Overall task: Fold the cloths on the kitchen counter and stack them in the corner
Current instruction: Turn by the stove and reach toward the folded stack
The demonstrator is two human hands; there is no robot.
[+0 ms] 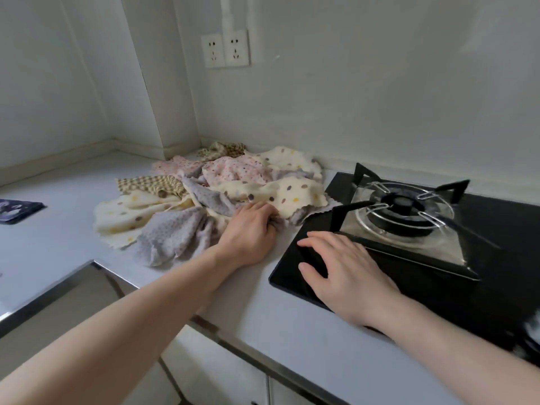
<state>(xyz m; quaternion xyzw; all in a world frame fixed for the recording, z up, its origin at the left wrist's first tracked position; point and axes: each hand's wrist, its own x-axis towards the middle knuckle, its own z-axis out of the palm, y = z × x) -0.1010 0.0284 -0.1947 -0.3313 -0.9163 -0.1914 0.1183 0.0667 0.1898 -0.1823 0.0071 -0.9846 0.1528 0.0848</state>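
Gripping a grey cloth (pixel 175 232) in the pile of cloths (pixel 222 185) near the counter's (pixel 58 229) back corner, the left hand (pixel 248 232) clenches fabric; the right hand (pixel 347 276) lies released on the black stove (pixel 438 287).

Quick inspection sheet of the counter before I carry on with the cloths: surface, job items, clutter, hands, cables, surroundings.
Surface: pale counter, steel-trimmed front edge.
Job's things: pile of cloths lying crumpled and unfolded near the corner; cream dotted, grey, pink dotted and brown checked ones overlap. No folded stack seen.
Clutter: dark blue flat item at the counter's left edge; what it is cannot be told.
Hands: left hand grips cloth at the pile's near edge; right hand lies flat, fingers straight, on the black stove top.
Cables: nothing seen.
Surroundings: gas burner unlit, close beside the pile; two wall sockets above; white walls.
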